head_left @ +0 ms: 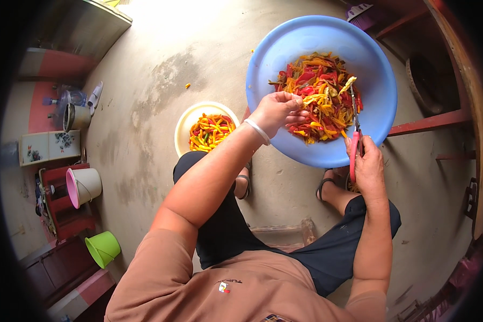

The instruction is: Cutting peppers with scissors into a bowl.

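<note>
Nearest, a brown shirt (220,290) and dark trousers (263,241). Left hand (278,111), with a white bangle (258,131), pinching a yellow pepper strip (312,100) over the blue basin (378,80). Right hand (367,166) closed around red-handled scissors (355,137), blades up into the cut peppers (319,94). Beside the left forearm, on the concrete floor (145,107), a white bowl (185,126) of whole peppers (210,131).

The right hand (368,163) hides the scissors' (355,134) handles, and their blade tips vanish among pepper strips (319,86).
</note>
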### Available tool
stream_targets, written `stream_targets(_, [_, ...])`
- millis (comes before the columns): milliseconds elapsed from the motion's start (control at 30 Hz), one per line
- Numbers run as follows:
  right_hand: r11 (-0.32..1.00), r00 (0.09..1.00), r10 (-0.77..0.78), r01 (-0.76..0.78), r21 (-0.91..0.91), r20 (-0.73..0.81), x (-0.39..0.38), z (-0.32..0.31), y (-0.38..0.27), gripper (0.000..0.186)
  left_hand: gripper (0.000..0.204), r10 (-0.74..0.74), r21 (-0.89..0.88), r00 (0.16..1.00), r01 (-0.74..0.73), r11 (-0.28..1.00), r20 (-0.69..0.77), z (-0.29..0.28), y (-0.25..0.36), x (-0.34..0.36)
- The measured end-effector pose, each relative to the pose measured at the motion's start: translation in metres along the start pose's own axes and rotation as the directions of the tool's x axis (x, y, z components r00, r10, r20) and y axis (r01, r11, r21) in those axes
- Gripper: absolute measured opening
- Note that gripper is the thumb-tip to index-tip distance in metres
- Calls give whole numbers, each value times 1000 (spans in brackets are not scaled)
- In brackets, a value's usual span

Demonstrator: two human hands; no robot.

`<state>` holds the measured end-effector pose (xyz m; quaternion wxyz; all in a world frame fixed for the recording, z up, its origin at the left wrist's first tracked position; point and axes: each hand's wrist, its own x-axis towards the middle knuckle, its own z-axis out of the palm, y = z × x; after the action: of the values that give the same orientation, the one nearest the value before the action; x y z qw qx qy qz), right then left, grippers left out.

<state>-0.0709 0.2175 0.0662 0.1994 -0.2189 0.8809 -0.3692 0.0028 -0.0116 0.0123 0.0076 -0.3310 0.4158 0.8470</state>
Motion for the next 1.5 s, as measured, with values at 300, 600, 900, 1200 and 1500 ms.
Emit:
stream_targets(300, [974, 934, 225, -226, 31, -278, -90, -104, 31, 31, 26, 35, -33, 999, -34, 999, 20, 3, 7, -1])
stream_targets(600, [706, 738, 674, -633, -317, 28, -152, -94, 229, 59, 25, -14, 42, 1000, 14, 999, 12, 19, -14, 2])
stream_targets(900, [906, 904, 423, -423, 18, -59, -118, -137, 129, 39, 23, -5, -83, 988, 18, 996, 153, 37, -10, 5])
stream_targets(1200, [967, 945, 13, 71, -243, 327, -3, -64, 10, 52, 22, -58, -166, 960, 106, 980, 274, 28, 9, -18])
stream_targets(1500, [1000, 911, 18, -25, 12, 412, 16, 2, -16, 42, 18, -12, -10, 980, 14, 1000, 198, 11, 5, -4])
